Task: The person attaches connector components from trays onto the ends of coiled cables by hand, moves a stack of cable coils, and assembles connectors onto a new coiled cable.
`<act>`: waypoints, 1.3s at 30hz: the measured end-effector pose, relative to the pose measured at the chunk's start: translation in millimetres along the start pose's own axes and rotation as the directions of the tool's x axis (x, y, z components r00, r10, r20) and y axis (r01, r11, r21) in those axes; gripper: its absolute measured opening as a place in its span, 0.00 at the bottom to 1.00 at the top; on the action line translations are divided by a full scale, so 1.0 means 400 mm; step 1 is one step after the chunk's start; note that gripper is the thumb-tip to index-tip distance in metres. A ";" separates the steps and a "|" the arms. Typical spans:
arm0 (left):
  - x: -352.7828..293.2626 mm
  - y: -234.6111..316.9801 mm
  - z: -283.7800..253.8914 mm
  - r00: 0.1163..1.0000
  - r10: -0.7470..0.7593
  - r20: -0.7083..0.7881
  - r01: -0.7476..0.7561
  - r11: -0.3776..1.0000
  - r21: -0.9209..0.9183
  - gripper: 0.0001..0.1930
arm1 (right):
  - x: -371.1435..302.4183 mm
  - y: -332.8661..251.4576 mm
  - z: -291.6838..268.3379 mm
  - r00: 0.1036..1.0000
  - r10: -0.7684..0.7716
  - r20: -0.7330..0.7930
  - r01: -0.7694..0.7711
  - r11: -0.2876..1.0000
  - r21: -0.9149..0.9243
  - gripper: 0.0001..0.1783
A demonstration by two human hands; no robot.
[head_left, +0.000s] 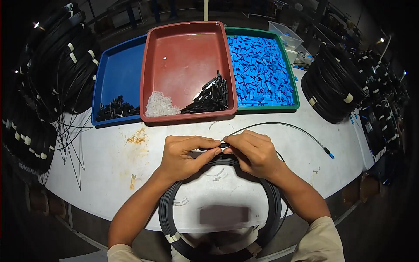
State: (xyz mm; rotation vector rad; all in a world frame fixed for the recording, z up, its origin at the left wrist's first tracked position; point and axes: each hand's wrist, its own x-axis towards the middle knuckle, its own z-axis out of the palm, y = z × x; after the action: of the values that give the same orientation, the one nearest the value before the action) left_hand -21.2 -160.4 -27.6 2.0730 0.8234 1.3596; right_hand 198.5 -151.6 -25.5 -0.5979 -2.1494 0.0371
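Above the far rim of a black cable coil (166, 212), both my hands meet at a small dark tubular piece (224, 145). My left hand (185, 155) pinches its left end between thumb and forefinger. The thumb and fingers of my right hand (254, 150) are closed on its right end, partly covering it, so its exact shape is hard to make out. From beside my right fingers a thin black cable (279, 123) arcs over the table to the right. At its end sits a connector with a blue tip (330, 154). The coil partly overhangs the table's near edge.
Behind my hands stand a blue tray (120, 72) with black parts, a red tray (187, 48) with clear and black pieces, and a green tray (291, 89) full of blue connectors. Cable coils are stacked at left (74, 65) and right (334, 83). Loose cable ends hang at left.
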 end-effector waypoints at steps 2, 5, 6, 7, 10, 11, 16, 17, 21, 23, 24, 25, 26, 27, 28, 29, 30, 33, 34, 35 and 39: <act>-0.002 -0.005 0.001 1.000 0.008 -0.012 -0.008 1.000 0.004 0.07 | -0.001 0.000 0.000 0.999 -0.029 -0.015 0.029 1.000 0.001 0.13; -0.004 -0.009 0.002 0.999 0.046 0.001 -0.046 0.999 0.001 0.07 | 0.001 -0.008 -0.008 0.999 -0.051 -0.012 0.051 0.997 -0.051 0.13; -0.005 -0.008 0.002 0.998 0.066 0.002 -0.066 0.998 -0.006 0.08 | 0.002 -0.010 -0.009 0.997 -0.075 -0.017 0.073 0.995 -0.064 0.13; -0.004 -0.008 0.003 0.996 0.087 0.004 -0.087 0.996 -0.013 0.08 | 0.003 -0.010 -0.010 0.995 -0.098 -0.021 0.096 0.992 -0.077 0.13; -0.007 -0.004 0.007 0.994 0.107 0.017 -0.107 0.993 0.042 0.06 | 0.003 -0.007 -0.014 0.995 -0.094 0.027 0.096 0.991 -0.091 0.11; -0.005 -0.003 0.005 0.994 0.107 0.017 -0.108 0.993 0.041 0.06 | 0.002 -0.007 -0.016 0.995 -0.092 0.027 0.095 0.991 -0.092 0.11; -0.006 -0.011 0.002 0.965 0.255 0.057 -0.260 0.958 0.123 0.05 | 0.012 -0.015 -0.018 0.988 0.049 0.147 -0.039 0.997 -0.067 0.07; -0.005 -0.010 0.002 0.965 0.255 0.056 -0.260 0.958 0.124 0.05 | 0.012 -0.014 -0.017 0.988 0.047 0.148 -0.038 0.997 -0.066 0.07; -0.006 0.000 -0.002 0.986 0.163 0.036 -0.166 0.979 0.120 0.06 | 0.013 -0.016 -0.013 0.988 0.059 0.142 -0.049 0.996 -0.068 0.07; -0.005 -0.001 0.002 0.992 0.127 0.016 -0.128 0.986 0.103 0.07 | 0.007 -0.012 -0.014 0.988 0.066 0.140 -0.057 0.996 -0.067 0.07; -0.006 -0.004 0.002 0.996 0.089 0.019 -0.091 0.992 0.090 0.07 | 0.003 -0.009 -0.011 0.989 0.073 0.132 -0.067 0.997 -0.046 0.08; -0.008 -0.004 -0.001 0.998 0.054 0.020 -0.056 0.996 0.075 0.08 | 0.004 -0.011 -0.009 0.989 0.077 0.126 -0.075 0.997 -0.026 0.08; -0.008 -0.002 -0.003 0.998 0.054 0.019 -0.055 0.996 0.074 0.08 | 0.005 -0.013 -0.008 0.989 0.077 0.127 -0.075 0.997 -0.027 0.08; -0.007 0.000 -0.004 0.999 0.032 0.033 -0.034 0.997 0.067 0.08 | 0.007 -0.014 -0.008 0.993 0.054 0.103 -0.053 0.998 -0.021 0.09; -0.007 0.001 -0.006 0.999 0.011 0.047 -0.013 0.998 0.060 0.07 | 0.009 -0.014 -0.006 0.997 0.031 0.077 -0.029 0.999 -0.015 0.10; -0.007 0.001 -0.005 0.999 0.010 0.047 -0.013 0.998 0.061 0.07 | 0.008 -0.012 -0.005 0.997 0.030 0.077 -0.029 0.999 -0.014 0.10; -0.007 0.001 -0.002 0.999 0.033 0.042 -0.036 0.998 0.060 0.07 | 0.004 -0.009 -0.004 0.998 -0.007 0.059 0.008 1.000 -0.018 0.10; -0.002 0.008 -0.001 0.995 0.080 0.057 -0.083 0.995 0.063 0.07 | 0.000 -0.002 -0.004 0.997 -0.068 0.034 0.069 0.997 -0.021 0.11; 0.000 0.010 -0.003 0.992 0.105 0.077 -0.110 0.992 0.068 0.07 | 0.000 -0.001 -0.004 0.995 -0.093 0.026 0.093 0.995 -0.019 0.11; 0.001 0.008 -0.003 0.992 0.104 0.076 -0.110 0.992 0.070 0.07 | -0.001 0.000 -0.005 0.995 -0.094 0.026 0.094 0.995 -0.018 0.11; 0.002 -0.012 0.001 0.954 0.287 0.091 -0.296 0.950 0.102 0.09 | -0.002 -0.004 -0.017 0.991 -0.115 0.074 0.118 0.992 -0.043 0.09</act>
State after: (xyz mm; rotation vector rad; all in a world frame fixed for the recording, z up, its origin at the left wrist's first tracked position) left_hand -21.6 -156.7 -30.7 2.3957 0.5915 1.4017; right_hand 203.5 -154.6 -21.6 -0.5036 -2.2563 -0.0574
